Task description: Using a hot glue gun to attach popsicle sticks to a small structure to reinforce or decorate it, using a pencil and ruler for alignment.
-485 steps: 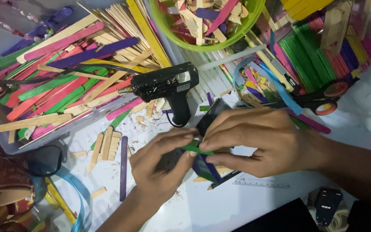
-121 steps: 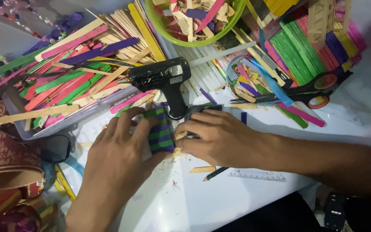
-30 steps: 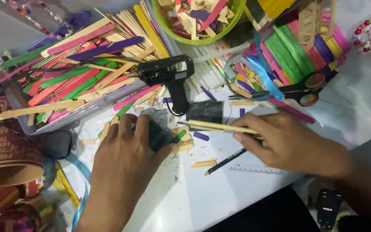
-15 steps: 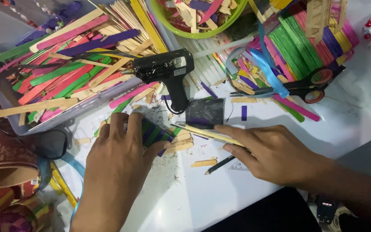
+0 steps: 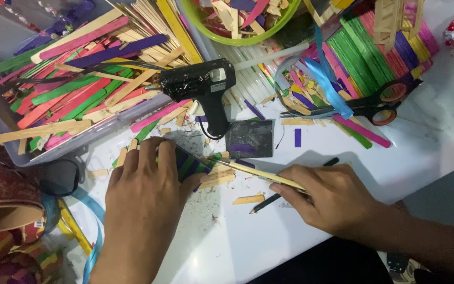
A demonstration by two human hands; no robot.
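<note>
Spreading across the top, beyond your fingertips, lies a clear tray [image 5: 80, 139] heaped with coloured craft sticks, and to the right of it a green bowl [image 5: 248, 37] of stick offcuts. Your left hand [image 5: 143, 205] lies flat with fingers spread a little, pressing down a small panel of green and purple sticks [image 5: 191, 165] that shows just past your thumb. Your right hand [image 5: 332, 197] pinches a plain wooden stick [image 5: 258, 172] between thumb and fingers, its far end touching the panel's edge. Above your left fingertips stands a black glue gun [image 5: 203, 89], bearing a small pale rectangular label on its side. Just beside its base sits a dark square pad [image 5: 249, 138]. Under your right fingers lies a black pencil [image 5: 269, 201]. Black scissors [image 5: 374, 105] rest well above that hand.
</note>
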